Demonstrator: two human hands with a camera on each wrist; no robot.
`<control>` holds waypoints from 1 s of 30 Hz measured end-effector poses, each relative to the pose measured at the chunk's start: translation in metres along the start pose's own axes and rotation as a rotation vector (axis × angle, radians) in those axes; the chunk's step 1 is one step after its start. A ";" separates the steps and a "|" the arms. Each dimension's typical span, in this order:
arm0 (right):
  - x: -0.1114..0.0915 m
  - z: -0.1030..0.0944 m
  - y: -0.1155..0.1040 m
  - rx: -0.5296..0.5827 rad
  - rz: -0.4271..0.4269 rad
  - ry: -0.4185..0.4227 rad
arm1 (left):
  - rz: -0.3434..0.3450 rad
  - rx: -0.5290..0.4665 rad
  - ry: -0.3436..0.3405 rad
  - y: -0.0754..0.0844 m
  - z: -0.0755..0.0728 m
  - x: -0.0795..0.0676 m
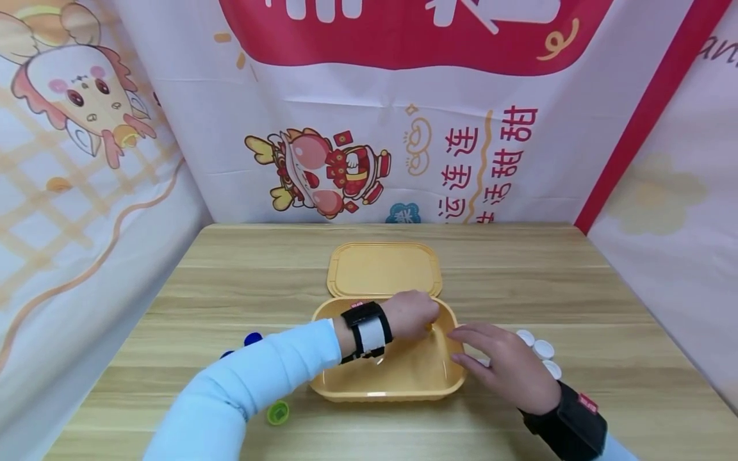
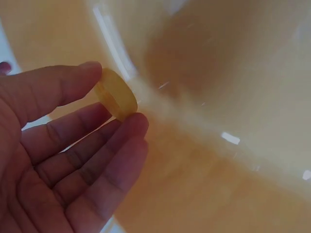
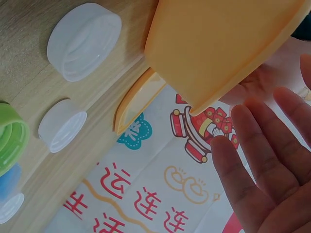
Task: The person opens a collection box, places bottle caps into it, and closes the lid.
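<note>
My left hand (image 1: 410, 315) reaches into a yellow plastic container (image 1: 383, 396), over its back right part. In the left wrist view, thumb and fingers pinch a small yellow bottle cap (image 2: 116, 94), held on edge above the container's glossy inside. My right hand (image 1: 513, 365) is at the container's right side with fingers loosely extended and fingertips right at the rim. Nothing lies between those fingers in the right wrist view. Directly behind the container lies its matching flat lid (image 1: 383, 269).
Several white caps (image 1: 543, 349) lie right of the container, partly behind my right hand. A green cap (image 3: 12, 138) is near them in the right wrist view. On the left are blue caps (image 1: 252, 338) and a green cap (image 1: 278, 413). Printed cloth (image 1: 357, 89) hangs behind the wooden table (image 1: 259, 256).
</note>
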State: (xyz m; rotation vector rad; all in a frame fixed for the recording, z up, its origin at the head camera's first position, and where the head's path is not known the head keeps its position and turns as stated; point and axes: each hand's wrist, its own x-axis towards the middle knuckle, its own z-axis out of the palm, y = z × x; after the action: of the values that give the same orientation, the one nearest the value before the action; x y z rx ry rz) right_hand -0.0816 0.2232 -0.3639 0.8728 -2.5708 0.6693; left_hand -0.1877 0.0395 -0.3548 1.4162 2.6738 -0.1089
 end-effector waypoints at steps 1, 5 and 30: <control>0.000 0.000 -0.001 0.002 0.013 -0.007 | 0.001 0.007 0.000 0.001 0.003 0.002; -0.001 0.000 -0.002 0.007 0.051 -0.038 | 0.003 0.026 0.007 0.003 0.014 0.006; -0.004 -0.005 0.012 -0.039 0.017 0.009 | -0.049 -0.056 0.074 -0.012 -0.008 -0.030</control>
State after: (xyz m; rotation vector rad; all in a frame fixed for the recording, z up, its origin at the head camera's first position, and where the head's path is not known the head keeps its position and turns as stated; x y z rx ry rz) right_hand -0.0859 0.2362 -0.3653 0.8346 -2.5766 0.6247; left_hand -0.1817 0.0091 -0.3425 1.3649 2.7485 0.0148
